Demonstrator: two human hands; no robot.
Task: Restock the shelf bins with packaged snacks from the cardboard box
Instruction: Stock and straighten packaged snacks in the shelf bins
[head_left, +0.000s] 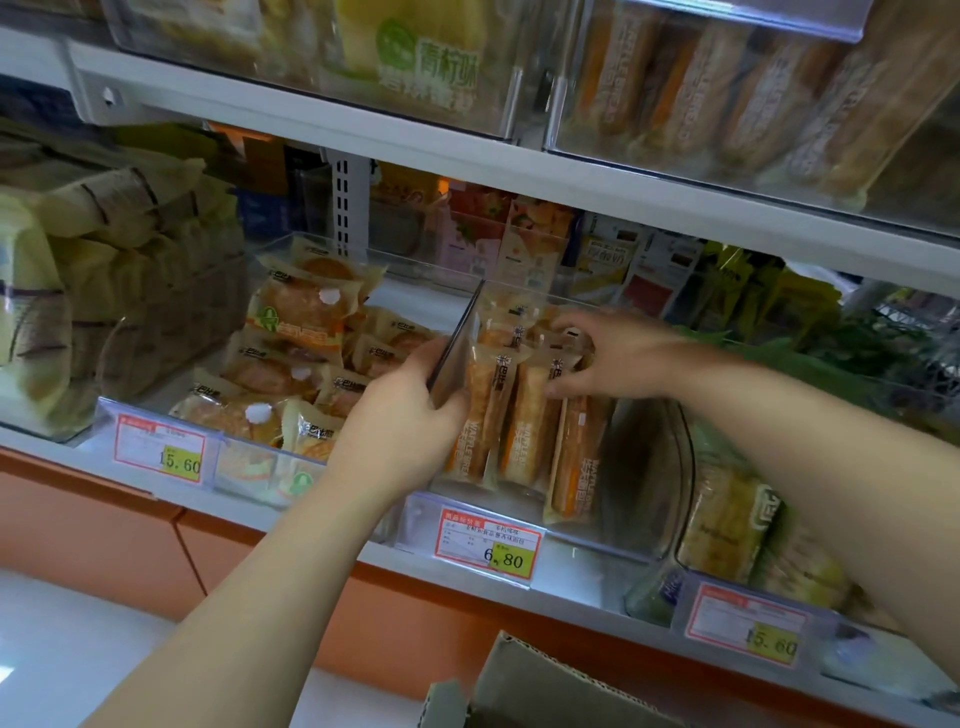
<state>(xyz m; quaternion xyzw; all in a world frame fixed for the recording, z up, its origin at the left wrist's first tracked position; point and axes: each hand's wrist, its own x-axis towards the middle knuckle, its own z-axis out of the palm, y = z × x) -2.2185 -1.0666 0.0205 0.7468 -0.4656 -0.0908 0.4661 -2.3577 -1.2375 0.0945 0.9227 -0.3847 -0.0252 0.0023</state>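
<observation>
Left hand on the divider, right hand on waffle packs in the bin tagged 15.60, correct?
No: in the head view the price tag on that bin reads 6.80, not 15.60. The left hand grips the divider; the right hand holds the waffle packs.

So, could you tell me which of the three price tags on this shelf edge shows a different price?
The middle price tag, below the waffle-bread bin, reads 6.80. The left price tag and right price tag both read 15.60.

Your waffle packs (524, 415) stand in the middle bin (613, 519), bun packs (298, 306) in the left bin (249, 467) beside it, the cardboard box (530, 686) below the shelf (587, 582).
</observation>
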